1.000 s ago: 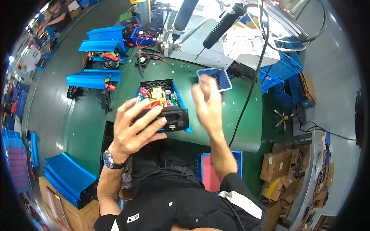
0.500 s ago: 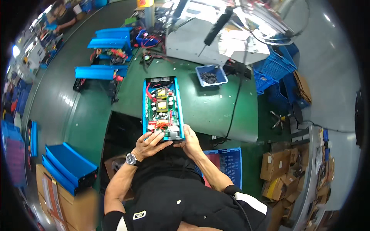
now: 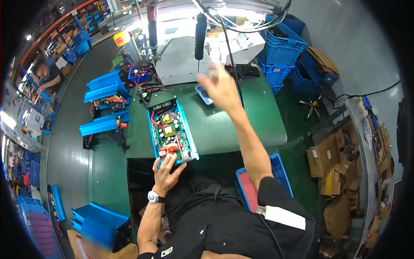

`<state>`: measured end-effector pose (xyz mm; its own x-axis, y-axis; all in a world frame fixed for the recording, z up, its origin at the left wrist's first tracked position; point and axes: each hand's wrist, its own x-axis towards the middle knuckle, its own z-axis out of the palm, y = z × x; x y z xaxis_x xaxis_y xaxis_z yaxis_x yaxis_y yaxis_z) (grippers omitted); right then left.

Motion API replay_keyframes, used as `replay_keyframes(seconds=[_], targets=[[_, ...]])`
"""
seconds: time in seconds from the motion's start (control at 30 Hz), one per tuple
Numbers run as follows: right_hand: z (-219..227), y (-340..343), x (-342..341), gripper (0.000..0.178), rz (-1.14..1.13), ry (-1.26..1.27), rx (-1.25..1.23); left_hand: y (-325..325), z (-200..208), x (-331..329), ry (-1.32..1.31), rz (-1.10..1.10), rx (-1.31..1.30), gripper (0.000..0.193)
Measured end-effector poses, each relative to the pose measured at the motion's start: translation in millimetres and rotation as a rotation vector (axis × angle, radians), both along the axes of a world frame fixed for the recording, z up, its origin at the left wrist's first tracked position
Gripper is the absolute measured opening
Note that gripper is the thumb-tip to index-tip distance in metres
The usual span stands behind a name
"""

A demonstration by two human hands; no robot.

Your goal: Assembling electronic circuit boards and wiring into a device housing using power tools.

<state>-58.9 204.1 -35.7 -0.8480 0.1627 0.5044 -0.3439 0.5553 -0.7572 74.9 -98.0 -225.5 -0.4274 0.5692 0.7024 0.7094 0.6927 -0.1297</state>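
A blue metal case (image 3: 188,134) with a green circuit board (image 3: 172,137) inside lies at the table's near edge, slightly turned. My left hand (image 3: 166,172) grips its near end, fingers over the rim by the red-wired coil. My right hand (image 3: 221,88) is raised over the table, thumb apart from the fingers, which blur with motion; it appears to hold nothing. Just beyond it hangs a black electric screwdriver (image 3: 200,36), bit pointing down. A small blue bin (image 3: 208,101) of small dark parts is partly hidden by my right hand.
Blue case shells (image 3: 103,123) with wired parts stand on the belt (image 3: 71,172) at left. Stacked blue crates (image 3: 280,47) are at the back right. A blue basket (image 3: 279,170) sits below the table edge. Farther left, a person (image 3: 51,75) works. Cardboard boxes (image 3: 325,157) line the right.
My right hand has let go of the case and moved up and forward toward the screwdriver. The case has come down to the table's near edge and turned slightly; my left hand stays on it.
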Motion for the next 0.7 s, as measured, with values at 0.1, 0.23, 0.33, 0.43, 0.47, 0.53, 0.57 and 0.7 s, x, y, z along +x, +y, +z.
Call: replay_keyframes(seconds=[0.1, 0.23, 0.33, 0.43, 0.47, 0.53, 0.57, 0.7], targets=[[2, 8, -129, 0.086, -0.222, 0.088, -0.142, 2, -3, 12, -0.044, -0.024, -0.001, 0.035], [7, -6, -175, 0.071, -0.134, 0.379, -0.16, 6, -6, 26, -0.134, 0.019, 0.041, 0.037], [12, -8, -155, 0.063, -0.183, 0.507, -0.392, 7, 23, 34, -0.115, 0.049, 0.124, 0.032], [47, 43, -125, 0.062, -0.194, 0.676, -0.374, 16, 80, -4, -0.148, -0.025, 0.17, 0.032], [44, 76, -145, 0.061, -0.156, 0.852, -0.339, 20, 101, -29, -0.204, -0.046, 0.166, 0.035], [67, 86, -156, 0.064, -0.132, 1.023, -0.451, 36, 143, -79, -0.298, -0.057, 0.155, 0.039], [71, 101, -173, 0.065, -0.019, 1.035, -0.528, 50, 162, -107, -0.336, -0.072, 0.159, 0.041], [66, 133, -223, 0.062, -0.132, 0.974, -0.587, 145, 208, -229, -0.165, -0.355, 0.064, 0.039]])
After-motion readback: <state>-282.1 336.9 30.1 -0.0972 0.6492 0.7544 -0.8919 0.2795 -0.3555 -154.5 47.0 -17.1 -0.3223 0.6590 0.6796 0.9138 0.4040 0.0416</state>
